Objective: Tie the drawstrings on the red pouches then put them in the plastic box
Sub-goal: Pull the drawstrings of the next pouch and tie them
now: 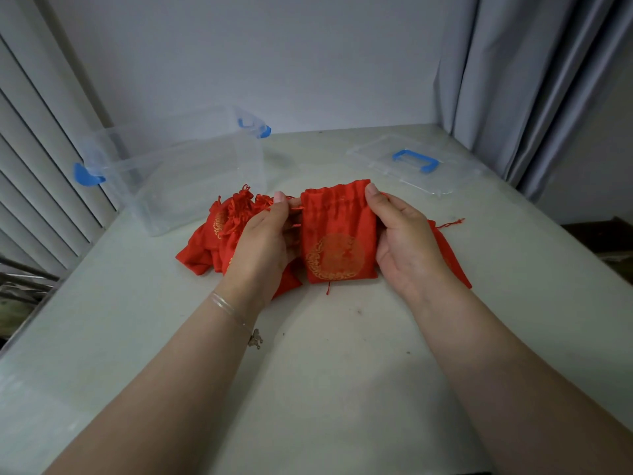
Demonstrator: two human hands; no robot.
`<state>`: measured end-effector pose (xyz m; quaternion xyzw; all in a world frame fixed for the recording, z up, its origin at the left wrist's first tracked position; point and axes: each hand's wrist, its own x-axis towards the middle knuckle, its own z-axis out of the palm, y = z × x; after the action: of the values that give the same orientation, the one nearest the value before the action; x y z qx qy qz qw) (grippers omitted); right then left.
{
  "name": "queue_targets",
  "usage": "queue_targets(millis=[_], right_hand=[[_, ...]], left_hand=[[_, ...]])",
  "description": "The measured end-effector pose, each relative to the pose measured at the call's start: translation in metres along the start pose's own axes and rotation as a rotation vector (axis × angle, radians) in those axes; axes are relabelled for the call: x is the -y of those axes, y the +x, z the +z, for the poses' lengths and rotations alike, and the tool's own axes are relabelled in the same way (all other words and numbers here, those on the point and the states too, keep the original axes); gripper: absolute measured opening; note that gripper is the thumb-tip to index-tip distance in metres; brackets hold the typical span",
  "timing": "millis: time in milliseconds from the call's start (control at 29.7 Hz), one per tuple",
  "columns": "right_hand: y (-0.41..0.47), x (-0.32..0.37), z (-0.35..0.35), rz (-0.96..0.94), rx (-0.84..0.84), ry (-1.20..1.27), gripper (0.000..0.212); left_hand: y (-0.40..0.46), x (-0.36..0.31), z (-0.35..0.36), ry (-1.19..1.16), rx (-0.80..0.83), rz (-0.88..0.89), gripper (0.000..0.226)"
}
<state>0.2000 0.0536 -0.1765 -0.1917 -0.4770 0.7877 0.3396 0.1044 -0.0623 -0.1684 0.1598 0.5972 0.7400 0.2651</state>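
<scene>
Hands first, as I see them: my left hand pinches the drawstring at the left side of a red pouch, and my right hand grips its right edge. That pouch lies on the table, beside a heap of pouches. Behind them stands the open plastic box; its lid lies well to the right.

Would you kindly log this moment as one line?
both hands hold red pouch | drawstrings untied | plastic box empty
</scene>
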Motion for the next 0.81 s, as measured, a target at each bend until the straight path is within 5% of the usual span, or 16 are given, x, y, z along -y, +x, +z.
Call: queue_targets(millis=[235, 572, 807], right_hand=[[0.003, 0.003, -0.004, -0.161, -0.112, -0.086, 0.005], [-0.001, 0.013, -0.007, -0.169, -0.146, 0.068, 0.007], [0.001, 0.018, -0.012, -0.184, -0.151, 0.201, 0.009]], left_hand=[[-0.012, 0.000, -0.006, 0.177, -0.051, 0.201, 0.031], [0.001, -0.007, -0.021, -0.014, -0.046, 0.016, 0.034], [0.002, -0.003, -0.020, 0.216, -0.130, 0.160, 0.046]])
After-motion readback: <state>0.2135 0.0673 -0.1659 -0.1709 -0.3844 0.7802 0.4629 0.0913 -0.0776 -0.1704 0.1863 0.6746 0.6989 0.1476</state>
